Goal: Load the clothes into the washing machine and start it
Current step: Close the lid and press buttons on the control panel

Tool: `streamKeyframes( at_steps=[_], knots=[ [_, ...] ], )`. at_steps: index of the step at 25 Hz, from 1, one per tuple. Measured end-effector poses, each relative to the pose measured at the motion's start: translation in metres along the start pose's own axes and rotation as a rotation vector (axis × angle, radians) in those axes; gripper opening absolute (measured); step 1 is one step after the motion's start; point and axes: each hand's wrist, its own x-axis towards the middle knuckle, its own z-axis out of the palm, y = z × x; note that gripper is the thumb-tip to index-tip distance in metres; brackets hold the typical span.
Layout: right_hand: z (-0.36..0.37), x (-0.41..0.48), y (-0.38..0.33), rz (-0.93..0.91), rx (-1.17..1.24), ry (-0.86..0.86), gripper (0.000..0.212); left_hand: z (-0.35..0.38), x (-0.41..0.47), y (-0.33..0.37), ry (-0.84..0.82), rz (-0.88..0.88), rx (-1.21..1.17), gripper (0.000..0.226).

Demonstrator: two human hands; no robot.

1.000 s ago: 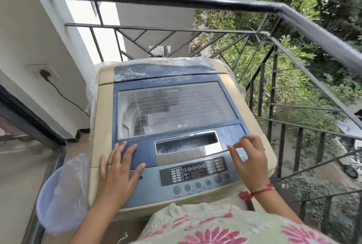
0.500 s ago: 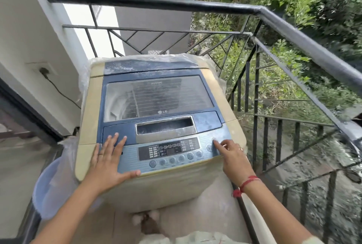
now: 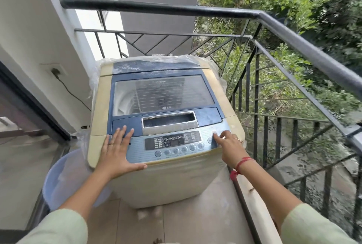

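Note:
A cream and blue top-load washing machine (image 3: 98, 118) stands on a balcony with its glass lid (image 3: 162, 94) shut. No clothes show through the lid or anywhere else. My left hand (image 3: 117, 151) lies flat, fingers spread, on the front left of the top, thumb along the front edge. My right hand (image 3: 231, 145) is at the right end of the control panel (image 3: 172, 142), its index finger stretched onto a round button (image 3: 214, 133) there, the other fingers loosely bent.
A black metal railing (image 3: 293, 34) runs behind and along the right of the machine. A blue plastic tub (image 3: 58, 181) sits on the floor at the left. The power cord (image 3: 68, 89) goes to a wall socket (image 3: 55, 70). Plastic sheet wraps the machine's sides.
The view has pulled back from the machine. My right hand slid from the lid's corner down to the panel's right end and now touches a button. My left hand stays flat.

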Motion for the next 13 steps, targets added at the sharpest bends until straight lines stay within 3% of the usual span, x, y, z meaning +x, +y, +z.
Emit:
streamKeyframes(
  at_steps=[6,13],
  knots=[
    [-0.005,0.004,0.005,0.049,0.026,-0.082,0.076,0.008,-0.001,-0.003,0.072,0.028,0.061,0.124],
    [0.026,-0.017,-0.008,0.154,-0.051,0.037,0.089,0.008,-0.002,-0.002,0.120,0.039,0.098,0.124]
  ],
)
